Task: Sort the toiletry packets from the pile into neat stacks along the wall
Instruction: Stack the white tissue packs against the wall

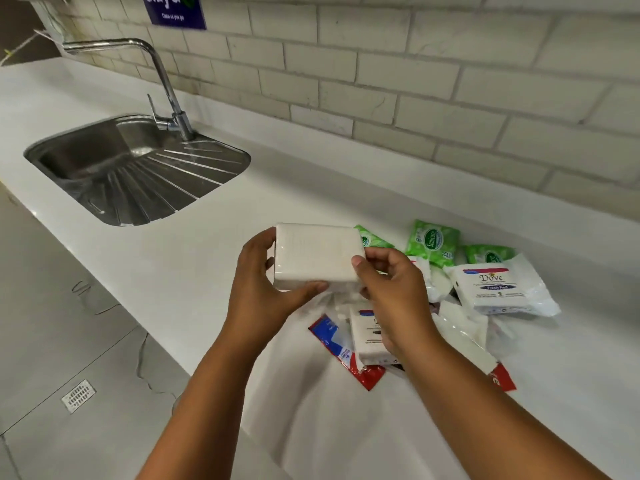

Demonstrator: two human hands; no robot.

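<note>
Both hands hold one plain white packet [317, 256] in the air above the counter. My left hand [258, 289] grips its left end and lower edge, and my right hand [391, 289] pinches its right end. Below and to the right lies the pile: three green Sanicare packets, one of them [433, 242] nearest the wall, a white Dove packet [497, 284], another white packet [369, 337] under my right wrist, and red-and-blue wrappers [341, 355]. Parts of the pile are hidden by my right forearm.
A white counter [214, 244] runs along a tiled wall [415, 98]. A steel sink [135, 168] with a drainer and a tall tap [166, 84] sits at the left. The counter's front edge drops to a grey tiled floor [69, 358] at the lower left.
</note>
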